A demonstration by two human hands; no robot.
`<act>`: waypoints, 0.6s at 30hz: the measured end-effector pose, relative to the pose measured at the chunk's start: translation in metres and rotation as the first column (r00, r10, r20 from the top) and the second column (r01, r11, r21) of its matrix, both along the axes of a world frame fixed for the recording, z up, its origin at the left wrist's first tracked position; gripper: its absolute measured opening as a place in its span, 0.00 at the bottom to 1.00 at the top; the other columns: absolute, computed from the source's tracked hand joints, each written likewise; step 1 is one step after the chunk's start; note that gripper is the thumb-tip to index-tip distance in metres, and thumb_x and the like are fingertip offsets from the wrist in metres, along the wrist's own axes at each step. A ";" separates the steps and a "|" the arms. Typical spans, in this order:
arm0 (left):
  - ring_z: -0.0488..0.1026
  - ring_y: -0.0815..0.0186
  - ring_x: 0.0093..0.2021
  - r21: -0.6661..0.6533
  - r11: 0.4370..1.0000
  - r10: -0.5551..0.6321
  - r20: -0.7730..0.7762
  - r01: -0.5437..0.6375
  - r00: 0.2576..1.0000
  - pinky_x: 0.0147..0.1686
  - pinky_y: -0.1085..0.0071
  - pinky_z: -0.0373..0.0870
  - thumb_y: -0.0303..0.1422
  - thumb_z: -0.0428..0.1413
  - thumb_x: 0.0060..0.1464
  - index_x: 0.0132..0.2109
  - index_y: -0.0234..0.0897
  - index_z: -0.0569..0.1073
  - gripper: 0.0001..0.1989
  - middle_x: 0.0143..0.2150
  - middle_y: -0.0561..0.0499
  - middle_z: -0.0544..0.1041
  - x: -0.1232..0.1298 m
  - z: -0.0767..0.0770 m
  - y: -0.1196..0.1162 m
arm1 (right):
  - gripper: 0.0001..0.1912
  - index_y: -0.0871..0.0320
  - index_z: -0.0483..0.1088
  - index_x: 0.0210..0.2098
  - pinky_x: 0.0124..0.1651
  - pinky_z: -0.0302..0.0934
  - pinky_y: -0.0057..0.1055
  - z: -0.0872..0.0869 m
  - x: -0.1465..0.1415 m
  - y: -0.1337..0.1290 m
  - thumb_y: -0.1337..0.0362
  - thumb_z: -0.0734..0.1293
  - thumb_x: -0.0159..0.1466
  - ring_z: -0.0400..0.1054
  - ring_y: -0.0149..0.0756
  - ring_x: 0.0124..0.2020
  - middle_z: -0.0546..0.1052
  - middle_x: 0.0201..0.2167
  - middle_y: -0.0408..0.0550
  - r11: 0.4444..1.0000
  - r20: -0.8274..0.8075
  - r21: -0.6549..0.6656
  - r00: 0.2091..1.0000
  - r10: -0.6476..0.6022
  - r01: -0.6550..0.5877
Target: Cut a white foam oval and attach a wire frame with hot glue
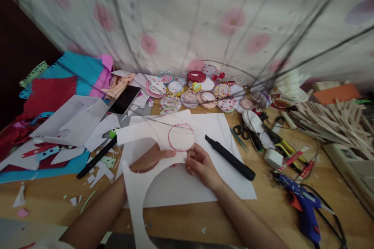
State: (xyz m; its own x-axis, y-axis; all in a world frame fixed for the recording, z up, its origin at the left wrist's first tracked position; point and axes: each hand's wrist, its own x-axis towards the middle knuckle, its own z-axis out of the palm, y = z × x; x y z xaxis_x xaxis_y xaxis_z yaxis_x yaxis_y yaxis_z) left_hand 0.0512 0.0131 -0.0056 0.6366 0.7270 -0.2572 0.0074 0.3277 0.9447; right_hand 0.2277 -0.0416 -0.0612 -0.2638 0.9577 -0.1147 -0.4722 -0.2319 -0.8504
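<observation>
A white piece of paper (134,190) with large curved cut-outs is held up over the desk. On its upper right part a circle (181,137) is drawn in dark red line. My left hand (153,158) reaches through a cut-out and grips the paper, thumb on top, just below the circle. The fingers of my right hand (201,164) are closed at the paper's right edge, by the circle's lower right. Under both hands lies a larger white sheet (198,194). To the right, a thick black marker (230,158) rests on that sheet.
Several decorated round paper pieces (189,97) line the wall side. A phone (124,100), a white box (70,120) and coloured sheets (76,70) lie left, near a black pen (97,158). Scissors (242,131), pliers (282,146), a blue glue gun (305,206) and wooden sticks (336,124) occupy the right.
</observation>
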 end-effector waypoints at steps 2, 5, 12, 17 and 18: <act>0.71 0.63 0.29 -0.066 0.993 -0.097 0.079 0.102 0.992 0.29 0.69 0.68 0.44 0.56 0.47 0.37 0.32 0.75 0.18 0.27 0.47 0.76 0.001 -0.007 0.000 | 0.11 0.55 0.63 0.35 0.17 0.46 0.21 0.001 0.002 0.001 0.62 0.69 0.57 0.52 0.20 0.14 0.62 0.19 0.33 0.998 -0.015 -0.014 0.998 -0.062 0.062; 0.72 0.62 0.29 -0.138 0.938 -0.293 0.166 0.317 0.942 0.27 0.69 0.68 0.50 0.55 0.45 0.36 0.30 0.74 0.24 0.31 0.44 0.76 0.001 -0.014 0.001 | 0.11 0.54 0.64 0.37 0.18 0.46 0.22 0.005 0.007 0.001 0.62 0.68 0.57 0.50 0.21 0.14 0.60 0.19 0.32 0.991 -0.022 -0.010 0.991 -0.133 0.133; 0.58 0.77 0.13 -0.125 0.962 -0.214 0.212 0.244 0.953 0.13 0.77 0.50 0.42 0.56 0.47 0.31 0.34 0.67 0.14 0.22 0.55 0.67 -0.020 0.024 0.004 | 0.09 0.55 0.65 0.41 0.24 0.53 0.26 0.018 0.029 0.001 0.61 0.64 0.61 0.58 0.27 0.22 0.63 0.24 0.38 0.954 0.170 0.181 0.947 -0.271 0.240; 0.54 0.76 0.15 0.038 0.996 -0.078 -0.104 0.082 0.991 0.16 0.78 0.53 0.39 0.54 0.53 0.26 0.35 0.66 0.13 0.17 0.58 0.60 -0.053 0.086 -0.006 | 0.05 0.56 0.65 0.36 0.34 0.57 0.31 0.017 0.055 0.004 0.63 0.61 0.62 0.62 0.33 0.29 0.67 0.27 0.43 0.762 0.556 0.499 0.522 -0.647 0.413; 0.55 0.75 0.16 0.106 0.994 -0.010 -0.190 0.030 0.982 0.17 0.79 0.54 0.39 0.53 0.54 0.26 0.36 0.68 0.13 0.16 0.58 0.60 -0.057 0.093 -0.011 | 0.05 0.57 0.65 0.36 0.36 0.58 0.33 0.016 0.060 0.004 0.64 0.60 0.62 0.62 0.35 0.31 0.67 0.29 0.44 0.738 0.628 0.570 0.387 -0.675 0.361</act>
